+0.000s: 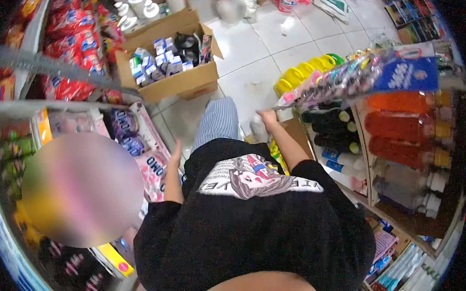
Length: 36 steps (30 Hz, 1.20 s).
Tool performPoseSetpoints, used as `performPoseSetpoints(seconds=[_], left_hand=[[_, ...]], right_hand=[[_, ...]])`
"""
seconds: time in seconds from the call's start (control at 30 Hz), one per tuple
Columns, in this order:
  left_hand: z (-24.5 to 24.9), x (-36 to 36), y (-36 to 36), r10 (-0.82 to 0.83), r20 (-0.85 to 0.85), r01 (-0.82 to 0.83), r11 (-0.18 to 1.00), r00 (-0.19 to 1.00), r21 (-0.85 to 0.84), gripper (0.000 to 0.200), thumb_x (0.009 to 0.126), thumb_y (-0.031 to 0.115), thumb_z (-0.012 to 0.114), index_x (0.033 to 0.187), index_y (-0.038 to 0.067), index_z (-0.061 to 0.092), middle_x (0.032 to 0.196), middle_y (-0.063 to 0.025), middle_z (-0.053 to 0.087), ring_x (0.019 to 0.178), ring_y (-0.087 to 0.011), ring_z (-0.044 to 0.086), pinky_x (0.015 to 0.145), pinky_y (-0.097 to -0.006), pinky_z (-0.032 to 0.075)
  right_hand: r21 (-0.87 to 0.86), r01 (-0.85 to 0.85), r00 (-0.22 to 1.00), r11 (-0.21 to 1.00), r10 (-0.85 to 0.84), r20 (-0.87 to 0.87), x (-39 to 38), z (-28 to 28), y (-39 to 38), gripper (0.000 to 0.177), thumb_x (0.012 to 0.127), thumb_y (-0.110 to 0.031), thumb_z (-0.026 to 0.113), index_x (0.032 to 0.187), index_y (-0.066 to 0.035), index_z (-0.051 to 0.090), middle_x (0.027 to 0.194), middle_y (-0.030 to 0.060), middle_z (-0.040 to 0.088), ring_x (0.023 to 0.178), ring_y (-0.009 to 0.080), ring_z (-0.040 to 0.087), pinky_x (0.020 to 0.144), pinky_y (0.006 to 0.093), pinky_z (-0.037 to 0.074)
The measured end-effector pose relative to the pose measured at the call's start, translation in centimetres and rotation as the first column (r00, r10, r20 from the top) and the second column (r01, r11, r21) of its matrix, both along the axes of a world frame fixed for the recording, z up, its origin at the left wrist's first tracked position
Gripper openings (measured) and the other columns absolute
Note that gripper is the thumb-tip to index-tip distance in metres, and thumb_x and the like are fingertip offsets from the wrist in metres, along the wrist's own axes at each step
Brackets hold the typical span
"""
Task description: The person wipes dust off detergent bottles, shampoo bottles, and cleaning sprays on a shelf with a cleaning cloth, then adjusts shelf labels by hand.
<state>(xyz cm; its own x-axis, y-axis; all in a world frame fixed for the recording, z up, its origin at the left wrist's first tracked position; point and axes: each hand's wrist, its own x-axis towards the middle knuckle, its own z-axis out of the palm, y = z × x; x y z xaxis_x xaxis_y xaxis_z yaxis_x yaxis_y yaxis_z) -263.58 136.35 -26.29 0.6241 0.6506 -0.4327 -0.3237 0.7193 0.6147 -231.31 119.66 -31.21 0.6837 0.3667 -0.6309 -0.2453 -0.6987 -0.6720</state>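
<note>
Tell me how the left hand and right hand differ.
The left hand is held upright with nothing visible in it; the right hand bends inward at a pale, blurred item, grip unclear. The right hand reaches farther out than the left hand. Both are bare, one on each side of the striped leg.

Tiled floor [244,53] with plastic packages [331,6]

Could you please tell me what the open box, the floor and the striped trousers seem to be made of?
The open box looks like matt brown corrugated cardboard, judging by its stiff folded flaps. The floor seems to be glossy ceramic tile, given the straight joints and bright reflections. The striped trousers look like soft, matt woven cloth, perhaps cotton.
</note>
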Motion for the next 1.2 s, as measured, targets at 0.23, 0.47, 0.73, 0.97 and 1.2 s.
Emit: performPoseSetpoints(seconds=[0.23,0.47,0.73,0.97,1.2], left_hand=[[0.0,14.1,10.8,0.391,-0.919,0.967,0.211,0.047,0.14,0.063,0.07,0.043,0.042,0.121,0.011,0.024,0.126,-0.0137,0.018,0.117,-0.0295,0.013,0.088,-0.0577,0.007],[7.6,31.3,20.3,0.413,-0.569,0.702,-0.38,0.711,0.602,0.065,0.067,0.033,0.053,0.12,0.008,0.027,0.125,-0.0223,0.016,0.116,-0.042,0.007,0.082,-0.0621,0.0],[24.4,55.1,17.0,-0.026,0.434,-0.384,-0.514,0.901,0.767,0.096,0.058,0.043,0.063,0.126,0.018,0.0,0.129,-0.0187,-0.007,0.115,-0.0404,-0.012,0.084,-0.0601,-0.006],[8.2,78.7,17.2,-0.176,0.187,-0.253,-0.767,0.967,0.59,0.095,0.05,0.049,0.064,0.125,0.029,0.007,0.13,-0.0146,0.0,0.119,-0.0336,-0.004,0.078,-0.0673,-0.001],[13.7,96.8,15.4,-0.132,-0.307,0.11,-0.746,0.942,0.657,0.109,0.036,0.05,0.067,0.125,0.019,0.013,0.129,-0.0151,0.005,0.119,-0.0316,0.005,0.077,-0.0672,0.014]], right_hand=[[-0.524,-0.338,0.792,0.782,0.537,0.291,12.6,1.7,13.4,0.071,0.065,-0.013,0.048,0.124,-0.008,0.009,0.081,0.0234,0.053,0.074,0.0329,0.053,0.066,0.0389,0.041],[-0.343,0.318,0.853,0.884,-0.109,0.51,21.8,6.3,10.2,0.069,0.067,-0.013,0.045,0.125,-0.009,0.007,0.086,0.0236,0.052,0.075,0.0362,0.051,0.067,0.0409,0.04],[-0.343,0.358,0.864,0.868,-0.169,0.474,27.5,-0.2,6.7,0.057,0.07,-0.009,0.037,0.123,-0.007,0.017,0.108,0.022,0.041,0.084,0.036,0.048,0.073,0.0406,0.039],[-0.331,0.484,0.828,0.81,-0.301,0.474,45.1,0.4,12.4,0.068,0.064,-0.001,0.043,0.125,-0.011,0.014,0.127,0.0197,0.012,0.116,0.0281,0.021,0.088,0.0402,0.028],[0.351,0.61,-0.17,0.71,-0.316,0.933,70.9,34.0,17.7,0.065,0.073,-0.015,0.044,0.124,0.0,0.006,0.129,0.0193,0.005,0.12,0.0304,0.002,0.09,0.0544,0.003]])
